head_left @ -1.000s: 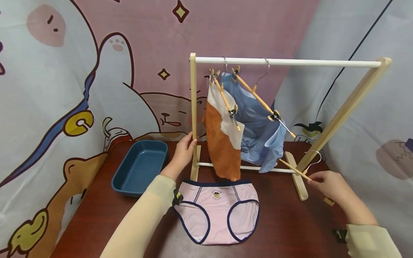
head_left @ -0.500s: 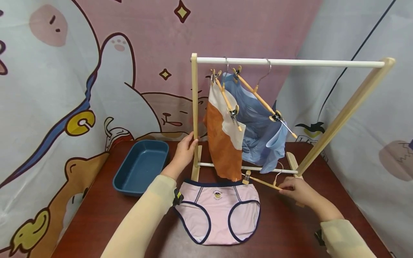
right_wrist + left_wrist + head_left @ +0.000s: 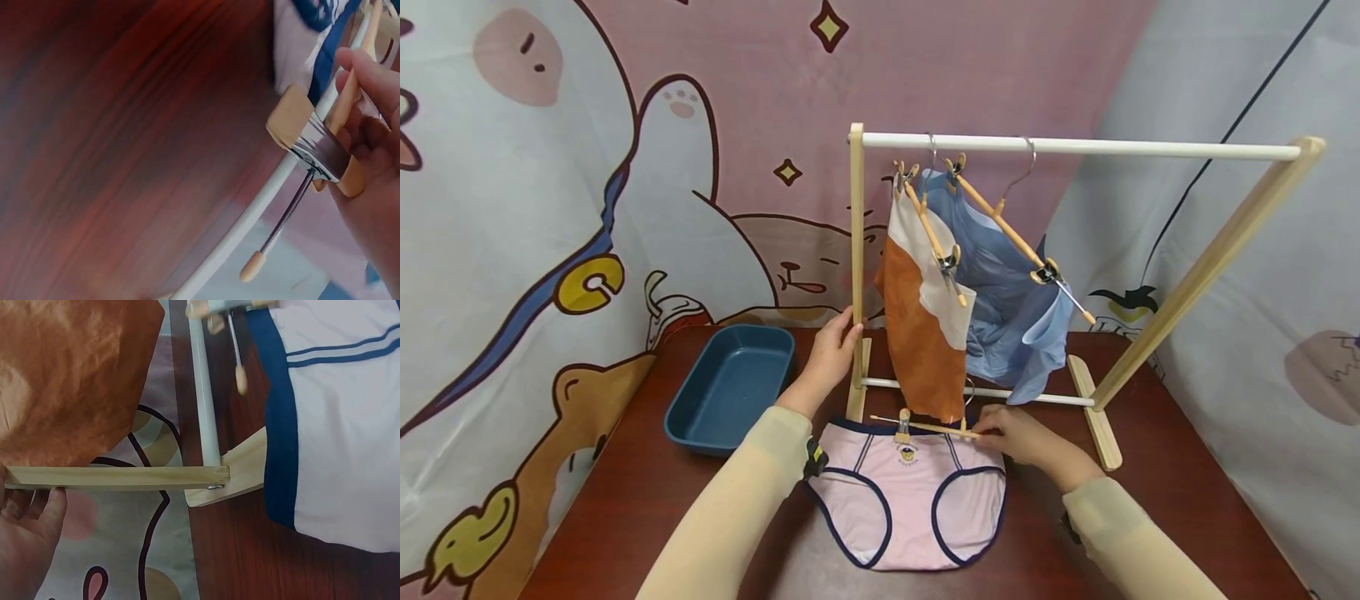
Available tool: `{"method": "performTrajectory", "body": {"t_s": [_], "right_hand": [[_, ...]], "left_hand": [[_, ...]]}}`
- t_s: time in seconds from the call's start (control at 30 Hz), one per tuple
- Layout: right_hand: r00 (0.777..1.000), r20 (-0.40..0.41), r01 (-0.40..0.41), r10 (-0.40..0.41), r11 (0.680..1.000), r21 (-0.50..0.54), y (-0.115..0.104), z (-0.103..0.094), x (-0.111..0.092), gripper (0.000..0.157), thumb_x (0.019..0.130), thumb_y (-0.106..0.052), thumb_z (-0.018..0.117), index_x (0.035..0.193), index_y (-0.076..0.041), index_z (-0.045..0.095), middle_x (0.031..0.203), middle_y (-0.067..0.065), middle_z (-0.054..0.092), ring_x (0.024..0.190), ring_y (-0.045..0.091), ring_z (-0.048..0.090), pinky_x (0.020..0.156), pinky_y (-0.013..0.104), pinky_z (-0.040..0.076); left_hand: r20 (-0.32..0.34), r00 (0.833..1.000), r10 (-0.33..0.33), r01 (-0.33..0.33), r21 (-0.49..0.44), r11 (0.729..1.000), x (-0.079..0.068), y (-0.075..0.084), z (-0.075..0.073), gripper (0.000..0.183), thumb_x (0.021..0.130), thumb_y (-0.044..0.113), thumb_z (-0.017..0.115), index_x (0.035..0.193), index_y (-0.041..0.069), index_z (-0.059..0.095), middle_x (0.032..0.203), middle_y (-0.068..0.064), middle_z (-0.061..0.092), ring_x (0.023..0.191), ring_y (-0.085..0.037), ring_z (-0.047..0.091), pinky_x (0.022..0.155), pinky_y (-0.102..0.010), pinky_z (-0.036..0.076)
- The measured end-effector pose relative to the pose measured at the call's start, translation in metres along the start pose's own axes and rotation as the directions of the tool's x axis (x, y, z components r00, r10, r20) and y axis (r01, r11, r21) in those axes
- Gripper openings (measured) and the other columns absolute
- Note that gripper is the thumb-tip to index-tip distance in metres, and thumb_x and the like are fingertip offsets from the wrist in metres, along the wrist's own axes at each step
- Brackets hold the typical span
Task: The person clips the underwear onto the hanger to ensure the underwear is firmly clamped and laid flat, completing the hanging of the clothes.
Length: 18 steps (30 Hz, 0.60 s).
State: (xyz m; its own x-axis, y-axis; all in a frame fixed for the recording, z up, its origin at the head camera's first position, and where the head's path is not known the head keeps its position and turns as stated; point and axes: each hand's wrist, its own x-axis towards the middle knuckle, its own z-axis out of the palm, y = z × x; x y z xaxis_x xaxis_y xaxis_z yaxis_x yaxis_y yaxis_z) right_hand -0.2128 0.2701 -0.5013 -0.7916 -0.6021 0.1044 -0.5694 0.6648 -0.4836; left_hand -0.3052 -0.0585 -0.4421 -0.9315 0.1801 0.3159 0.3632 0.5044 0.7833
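My left hand (image 3: 831,354) holds the left wooden post (image 3: 857,250) of a small clothes rack; in the left wrist view the thumb and fingers (image 3: 53,509) lie against the post. My right hand (image 3: 1022,437) grips a wooden clip hanger (image 3: 936,428) over the waistband of pink briefs (image 3: 910,492) with navy trim, which lie flat on the table. In the right wrist view one of its clips (image 3: 312,140) sits beside the fingers, on a metal rod. Nothing visible hangs from this hanger.
From the white top bar (image 3: 1112,146) hang an orange-and-white garment (image 3: 917,325) and a light blue garment (image 3: 1000,292), each on a clip hanger. A dark blue basin (image 3: 730,392) stands on the table at the left. Printed cloth (image 3: 1000,67) surrounds the table.
My right hand has carried the clip hanger leftward from beside the rack's right foot to above the briefs' waistband. The left hand stays on the post.
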Motion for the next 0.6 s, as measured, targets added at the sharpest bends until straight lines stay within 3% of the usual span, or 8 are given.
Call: {"method": "performTrajectory", "body": {"t_s": [0.1,0.27,0.43,0.6], "right_hand": [[1.000,-0.012,0.015,-0.016,1.000,-0.014,-0.008,0.008,0.018,0.011,0.081,-0.006,0.070,0.092,-0.004,0.074,0.089,0.004,0.067,0.081,0.015,0.061,0.072,0.031,0.051],[0.996,-0.067,-0.068,0.065,0.997,-0.039,-0.017,0.021,0.043,0.016,0.081,-0.011,0.072,0.097,-0.007,0.069,0.096,0.003,0.067,0.089,0.018,0.061,0.081,0.036,0.050],[0.986,-0.085,-0.137,0.147,0.985,0.106,-0.025,0.028,0.059,0.036,0.082,-0.012,0.071,0.115,-0.002,0.059,0.107,0.008,0.063,0.101,0.024,0.058,0.093,0.042,0.044],[0.987,-0.095,-0.115,0.130,0.982,0.150,-0.027,0.032,0.068,0.047,0.082,-0.012,0.071,0.122,0.003,0.053,0.115,0.013,0.060,0.107,0.028,0.056,0.097,0.045,0.042]], "left_hand": [[-0.003,1.000,-0.001,0.001,0.008,1.000,0.000,0.000,0.000,0.045,0.099,0.022,0.049,0.140,0.006,0.044,0.135,-0.018,0.051,0.126,-0.030,0.049,0.103,-0.044,0.041],[0.003,1.000,-0.012,0.012,0.009,1.000,0.000,0.000,0.000,0.045,0.099,0.023,0.048,0.140,0.007,0.044,0.136,-0.017,0.051,0.126,-0.030,0.049,0.102,-0.044,0.042],[0.009,1.000,-0.013,0.013,0.010,1.000,0.000,0.000,0.000,0.045,0.099,0.023,0.047,0.141,0.007,0.043,0.136,-0.016,0.051,0.126,-0.030,0.049,0.102,-0.044,0.042],[-0.008,1.000,0.012,-0.012,0.010,1.000,0.001,-0.001,0.000,0.044,0.099,0.022,0.048,0.140,0.007,0.044,0.135,-0.017,0.052,0.126,-0.030,0.049,0.103,-0.044,0.041]]}}
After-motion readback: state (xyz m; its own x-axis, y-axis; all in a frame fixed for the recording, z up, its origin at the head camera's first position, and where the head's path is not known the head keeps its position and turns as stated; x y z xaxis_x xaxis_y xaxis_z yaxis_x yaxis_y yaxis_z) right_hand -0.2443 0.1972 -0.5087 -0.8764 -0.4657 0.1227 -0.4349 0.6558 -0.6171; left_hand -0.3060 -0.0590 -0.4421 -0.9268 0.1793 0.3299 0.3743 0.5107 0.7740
